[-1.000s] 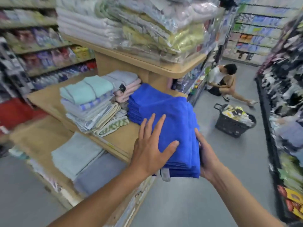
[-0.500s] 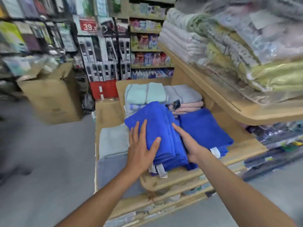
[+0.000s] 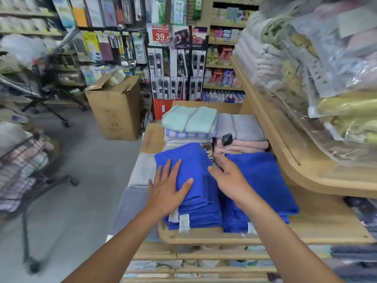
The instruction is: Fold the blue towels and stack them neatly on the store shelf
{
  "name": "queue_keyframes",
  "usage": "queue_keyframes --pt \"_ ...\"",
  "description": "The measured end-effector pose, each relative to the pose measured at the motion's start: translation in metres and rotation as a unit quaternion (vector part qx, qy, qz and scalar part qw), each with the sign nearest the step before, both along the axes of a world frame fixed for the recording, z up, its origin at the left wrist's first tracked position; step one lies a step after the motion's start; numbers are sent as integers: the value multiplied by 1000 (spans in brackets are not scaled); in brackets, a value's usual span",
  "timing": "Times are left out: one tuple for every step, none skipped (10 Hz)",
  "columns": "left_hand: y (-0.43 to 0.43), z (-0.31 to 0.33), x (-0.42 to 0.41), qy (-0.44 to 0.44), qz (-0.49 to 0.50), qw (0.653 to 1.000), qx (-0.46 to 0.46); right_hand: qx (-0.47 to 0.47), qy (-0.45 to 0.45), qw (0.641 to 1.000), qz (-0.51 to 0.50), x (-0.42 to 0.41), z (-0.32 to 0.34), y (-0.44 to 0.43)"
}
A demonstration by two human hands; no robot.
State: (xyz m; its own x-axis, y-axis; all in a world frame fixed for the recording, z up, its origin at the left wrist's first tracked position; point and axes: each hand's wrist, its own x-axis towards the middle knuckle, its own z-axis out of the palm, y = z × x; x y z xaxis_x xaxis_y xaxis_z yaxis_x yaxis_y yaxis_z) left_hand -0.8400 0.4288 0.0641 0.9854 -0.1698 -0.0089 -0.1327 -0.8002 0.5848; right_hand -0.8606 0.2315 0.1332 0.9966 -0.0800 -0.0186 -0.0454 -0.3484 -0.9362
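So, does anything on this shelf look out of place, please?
The left blue stack sits slightly askew to the right stack: a gap at the back, touching in front. Nothing looks spilled or damaged.

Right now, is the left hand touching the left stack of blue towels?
Touching. The head view shows the left hand flat on the left blue towel stack.
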Motion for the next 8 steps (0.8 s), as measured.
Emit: queue_keyframes --pt "-10 2 2 -44 -18 995 86 -227 -171 959 23 0 14 -55" --pt "-24 11 16 -144 -87 970 173 -424 -167 890 12 2 -4 -100" --pt "-46 14 30 -122 -170 958 198 -476 -38 878 39 4 -38 -118" --pt "-64 15 41 -43 -187 956 223 -434 25 898 66 16 -52 -123" --pt "-70 15 44 -16 -177 951 254 -482 31 873 59 21 -57 -118" --pt "-70 14 41 -26 -167 949 265 -510 23 858 51 18 -59 -112" --pt "-67 15 38 -45 -166 951 256 -513 11 857 49 18 -61 -114" --pt "-62 23 31 -70 -166 954 240 -513 -12 857 42 18 -54 -113"
